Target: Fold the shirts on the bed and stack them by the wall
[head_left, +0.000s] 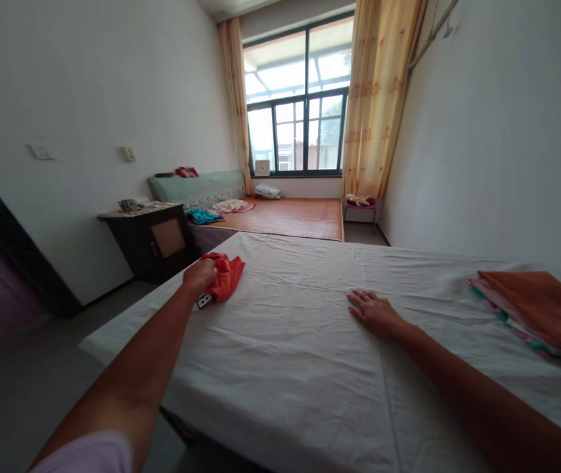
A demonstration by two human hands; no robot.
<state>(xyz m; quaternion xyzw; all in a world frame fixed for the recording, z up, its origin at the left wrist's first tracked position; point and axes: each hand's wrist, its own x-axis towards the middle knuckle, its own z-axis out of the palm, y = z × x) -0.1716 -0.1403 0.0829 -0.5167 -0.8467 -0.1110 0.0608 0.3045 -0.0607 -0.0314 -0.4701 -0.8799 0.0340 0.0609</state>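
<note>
My left hand (pixel 200 274) is closed on a crumpled red-orange cloth (pixel 230 274), which looks like a garment and has a black-and-white lettered patch at its lower edge. The bunched cloth rests near the far left side of a table or bed covered with a white sheet (pixel 290 355). Flat on that sheet, right of the middle, lies my right hand (pixel 372 311), palm down with the fingers stretched out and nothing in it. Shallow wrinkles run through the sheet around both hands.
A folded stack of brown and patterned cloth (pixel 541 309) lies at the right. Beyond is a low bed with a brown mat (pixel 295 217), clothes (pixel 204 217) on its left part. A dark cabinet (pixel 162 243) stands at left, a small stool (pixel 360 205) by the curtain.
</note>
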